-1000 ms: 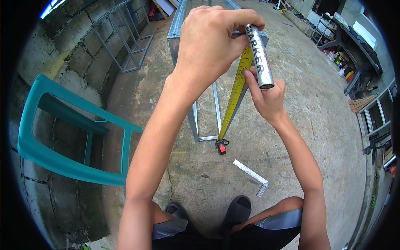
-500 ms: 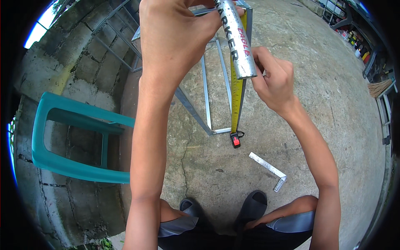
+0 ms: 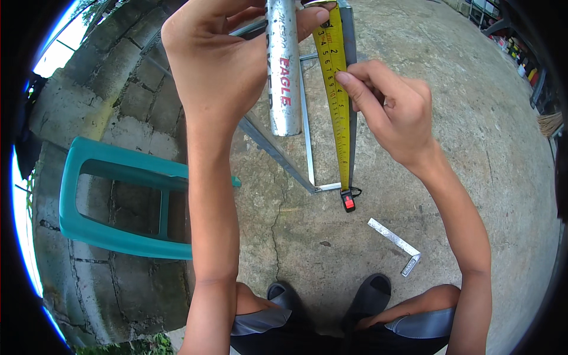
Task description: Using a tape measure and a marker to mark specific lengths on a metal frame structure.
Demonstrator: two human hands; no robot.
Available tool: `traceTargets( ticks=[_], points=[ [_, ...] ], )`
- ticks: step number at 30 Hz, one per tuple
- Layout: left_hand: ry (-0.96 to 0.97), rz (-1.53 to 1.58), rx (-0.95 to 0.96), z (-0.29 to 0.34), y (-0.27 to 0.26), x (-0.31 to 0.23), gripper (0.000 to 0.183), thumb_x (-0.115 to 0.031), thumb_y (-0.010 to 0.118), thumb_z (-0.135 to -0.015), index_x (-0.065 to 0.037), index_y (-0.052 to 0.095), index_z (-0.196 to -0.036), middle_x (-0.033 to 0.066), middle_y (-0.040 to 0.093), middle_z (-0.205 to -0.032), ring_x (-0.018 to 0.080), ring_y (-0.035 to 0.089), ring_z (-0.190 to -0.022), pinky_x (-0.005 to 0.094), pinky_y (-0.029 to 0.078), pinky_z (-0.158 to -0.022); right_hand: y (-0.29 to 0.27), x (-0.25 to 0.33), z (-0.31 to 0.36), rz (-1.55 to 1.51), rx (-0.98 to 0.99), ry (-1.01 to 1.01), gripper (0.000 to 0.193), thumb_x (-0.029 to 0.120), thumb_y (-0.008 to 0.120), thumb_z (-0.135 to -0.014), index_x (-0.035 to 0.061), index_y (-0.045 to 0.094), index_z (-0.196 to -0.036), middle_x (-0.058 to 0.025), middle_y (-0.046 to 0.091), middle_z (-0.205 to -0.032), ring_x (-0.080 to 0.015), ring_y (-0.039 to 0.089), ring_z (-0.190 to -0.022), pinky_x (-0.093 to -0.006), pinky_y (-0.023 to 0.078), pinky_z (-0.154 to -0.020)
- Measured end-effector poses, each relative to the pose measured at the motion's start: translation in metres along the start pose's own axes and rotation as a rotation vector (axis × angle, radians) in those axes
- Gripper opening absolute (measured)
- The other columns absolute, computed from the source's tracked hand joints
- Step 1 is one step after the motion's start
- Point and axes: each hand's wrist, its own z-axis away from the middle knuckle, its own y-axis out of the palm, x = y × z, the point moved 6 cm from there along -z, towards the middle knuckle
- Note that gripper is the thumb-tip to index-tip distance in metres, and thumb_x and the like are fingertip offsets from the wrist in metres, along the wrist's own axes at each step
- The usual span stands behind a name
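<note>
My left hand (image 3: 219, 71) is closed around a silver paint marker (image 3: 283, 77) with its blunt end pointing down. The thumb of that hand presses on the top end of the yellow tape measure blade (image 3: 337, 112). My right hand (image 3: 396, 109) pinches the blade's right edge between thumb and curled fingers, close to the metal bar behind. Stretched along an upright bar of the metal frame (image 3: 275, 155), the blade runs down to the black and red tape measure case (image 3: 348, 201) at the frame's lower corner. My left hand hides part of the frame's top.
A metal try square (image 3: 393, 239) lies on the concrete floor (image 3: 307, 260) before my feet. At left a teal plastic chair (image 3: 127, 155) is by a block wall (image 3: 133, 89). Shelves with bottles (image 3: 520, 59) and a broom (image 3: 550, 123) are at far right.
My left hand has shifted left with the marker, which now hangs more upright and uncovers the blade. My right hand has moved slightly right, its thumb now on the blade's edge.
</note>
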Motion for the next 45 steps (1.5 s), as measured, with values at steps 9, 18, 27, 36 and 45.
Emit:
traceTargets(
  ticks=[9, 18, 27, 36, 45],
  points=[
    [0.132, -0.046, 0.203, 0.015, -0.009, 0.004, 0.025, 0.009, 0.079, -0.070, 0.003, 0.071, -0.094, 0.0105, 0.071, -0.090, 0.0169, 0.070, -0.087, 0.0272, 0.057, -0.080, 0.003, 0.006, 0.010, 0.032, 0.070, -0.087, 0.012, 0.013, 0.068, -0.086, 0.0060, 0.063, -0.079, -0.0072, 0.061, -0.057, -0.0182, 0.060, -0.045, -0.0303, 0.042, -0.040],
    [0.049, -0.033, 0.059, 0.014, -0.001, 0.004, 0.022, 0.006, 0.080, -0.068, 0.001, 0.071, -0.087, 0.0064, 0.067, -0.080, 0.0090, 0.062, -0.070, 0.0209, 0.047, -0.056, 0.001, -0.006, 0.014, -0.036, 0.077, 0.044, 0.012, 0.015, 0.068, -0.087, 0.0043, 0.067, -0.082, -0.0071, 0.066, -0.061, -0.0157, 0.062, -0.047, -0.0269, 0.043, -0.041],
    [0.004, -0.062, 0.068, 0.016, -0.002, 0.007, 0.022, 0.004, 0.081, -0.070, 0.000, 0.071, -0.089, 0.0069, 0.067, -0.081, 0.0086, 0.062, -0.071, 0.0210, 0.047, -0.055, 0.005, -0.013, 0.016, -0.164, 0.035, 0.168, 0.014, 0.015, 0.068, -0.088, 0.0026, 0.069, -0.082, -0.0079, 0.066, -0.062, -0.0146, 0.061, -0.048, -0.0260, 0.043, -0.043],
    [0.131, 0.014, 0.181, 0.022, -0.016, 0.001, 0.052, -0.037, 0.049, -0.092, 0.007, 0.051, -0.120, 0.0264, 0.065, -0.099, 0.0359, 0.069, -0.089, 0.0455, 0.057, -0.087, 0.008, -0.011, 0.016, -0.168, 0.040, 0.135, 0.013, 0.015, 0.068, -0.087, 0.0026, 0.069, -0.082, -0.0082, 0.065, -0.061, -0.0155, 0.062, -0.049, -0.0263, 0.043, -0.043],
    [0.095, -0.062, 0.198, 0.063, -0.008, -0.022, 0.058, -0.039, 0.047, -0.088, 0.005, 0.038, -0.125, 0.0278, 0.061, -0.095, 0.0342, 0.066, -0.078, 0.0444, 0.054, -0.073, 0.012, -0.012, 0.013, -0.182, -0.002, 0.148, 0.011, 0.014, 0.069, -0.087, 0.0047, 0.067, -0.080, -0.0083, 0.063, -0.059, -0.0197, 0.062, -0.048, -0.0295, 0.044, -0.043]
  ],
)
